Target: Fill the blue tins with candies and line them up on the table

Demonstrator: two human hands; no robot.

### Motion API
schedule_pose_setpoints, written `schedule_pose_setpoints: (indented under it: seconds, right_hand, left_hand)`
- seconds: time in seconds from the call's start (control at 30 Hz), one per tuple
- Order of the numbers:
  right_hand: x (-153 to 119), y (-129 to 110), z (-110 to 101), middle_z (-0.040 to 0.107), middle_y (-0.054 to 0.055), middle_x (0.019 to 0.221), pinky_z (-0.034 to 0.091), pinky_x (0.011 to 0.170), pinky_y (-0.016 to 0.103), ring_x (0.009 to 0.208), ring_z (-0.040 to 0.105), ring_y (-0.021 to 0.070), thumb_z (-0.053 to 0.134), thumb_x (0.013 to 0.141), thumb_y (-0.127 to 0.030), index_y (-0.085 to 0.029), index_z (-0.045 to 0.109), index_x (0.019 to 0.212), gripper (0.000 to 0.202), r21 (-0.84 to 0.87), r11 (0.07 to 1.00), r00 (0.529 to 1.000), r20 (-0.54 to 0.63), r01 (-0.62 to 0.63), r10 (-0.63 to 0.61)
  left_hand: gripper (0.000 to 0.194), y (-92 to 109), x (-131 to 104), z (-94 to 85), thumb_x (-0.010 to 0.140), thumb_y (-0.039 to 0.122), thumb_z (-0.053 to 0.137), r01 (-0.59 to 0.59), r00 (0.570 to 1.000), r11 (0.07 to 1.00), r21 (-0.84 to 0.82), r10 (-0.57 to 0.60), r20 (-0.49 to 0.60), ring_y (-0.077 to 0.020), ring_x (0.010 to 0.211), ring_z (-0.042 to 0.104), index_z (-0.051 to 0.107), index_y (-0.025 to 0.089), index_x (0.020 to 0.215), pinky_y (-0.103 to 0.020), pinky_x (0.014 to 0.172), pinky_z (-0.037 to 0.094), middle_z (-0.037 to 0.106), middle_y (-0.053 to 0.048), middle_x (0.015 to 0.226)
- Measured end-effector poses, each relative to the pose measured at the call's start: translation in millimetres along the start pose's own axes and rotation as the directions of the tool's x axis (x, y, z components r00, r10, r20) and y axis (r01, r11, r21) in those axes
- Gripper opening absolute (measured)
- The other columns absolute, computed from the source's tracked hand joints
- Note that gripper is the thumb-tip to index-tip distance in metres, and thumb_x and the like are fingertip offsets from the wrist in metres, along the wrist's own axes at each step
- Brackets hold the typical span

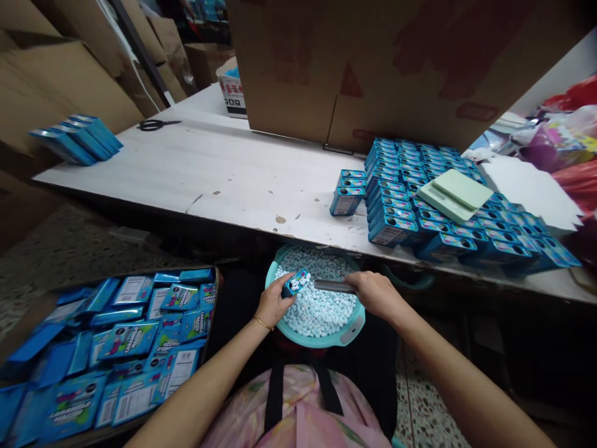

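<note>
White table (233,168) ran across; rows of upright blue packs (392,230) stood at its right, pale green scale (457,193) on top. Open carton (211,323) of blue packs lay lower left. Teal basin (345,337) of pale pellets sat below the table edge. Right hand (377,295) closed round a grey scoop (333,286); left hand (274,302), partly curled, gripped a pellet-filled blue box (297,283), both over the basin.
</note>
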State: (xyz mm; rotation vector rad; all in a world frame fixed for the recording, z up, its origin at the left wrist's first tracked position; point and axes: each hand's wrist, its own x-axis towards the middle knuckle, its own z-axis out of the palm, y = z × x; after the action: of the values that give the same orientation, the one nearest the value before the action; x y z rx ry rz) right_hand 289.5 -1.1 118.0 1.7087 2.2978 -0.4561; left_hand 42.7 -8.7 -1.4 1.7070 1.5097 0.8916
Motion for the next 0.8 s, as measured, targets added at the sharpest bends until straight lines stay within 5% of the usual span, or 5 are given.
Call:
schedule_pose_setpoints:
  seconds: [0.13, 0.47, 0.8]
  right_hand:
    - [0.3, 28.6, 42.8, 0.065, 0.0, 0.096, 0.035, 0.064, 0.023, 0.089, 0.057, 0.0165, 0.037, 0.081, -0.017, -0.032, 0.06, 0.099, 0.032, 0.142, 0.988, 0.998, 0.0, -0.062, 0.063]
    - [14.8, 33.5, 100.6, 0.063, 0.004, 0.095, 0.035, 0.067, 0.024, 0.085, 0.058, 0.0161, 0.034, 0.079, -0.012, -0.026, 0.059, 0.097, 0.034, 0.083, 0.988, 0.989, 0.088, -0.129, 0.121]
    - [78.1, -31.6, 162.0, 0.064, 0.007, 0.095, 0.037, 0.074, 0.025, 0.089, 0.056, 0.0173, 0.038, 0.081, -0.019, -0.022, 0.06, 0.1, 0.03, 0.39, 0.914, 0.993, 0.007, -0.108, 0.115]
  left_hand:
    - [0.046, -9.0, 2.2, 1.7, 0.065, 0.025, 0.06, 0.017, 1.0, 0.991, -0.134, -0.015, 0.016, -0.018, 0.093, 0.059, 0.054, 0.018, 0.11, -0.031, 0.085, 0.046, 0.063, -0.003, 0.101]
    - [0.047, -10.1, 9.9, 14.1, 0.067, 0.032, 0.062, 0.095, 0.995, 0.938, -0.335, -0.09, 0.032, -0.0164, 0.087, 0.06, 0.051, 0.015, 0.11, -0.032, 0.084, 0.047, 0.063, -0.005, 0.098]
    - [0.051, -14.4, 0.1, -20.3, 0.066, 0.036, 0.063, 0.118, 0.978, 0.972, -0.201, -0.149, -0.148, -0.0187, 0.089, 0.06, 0.052, 0.015, 0.111, -0.034, 0.085, 0.046, 0.064, -0.006, 0.099]
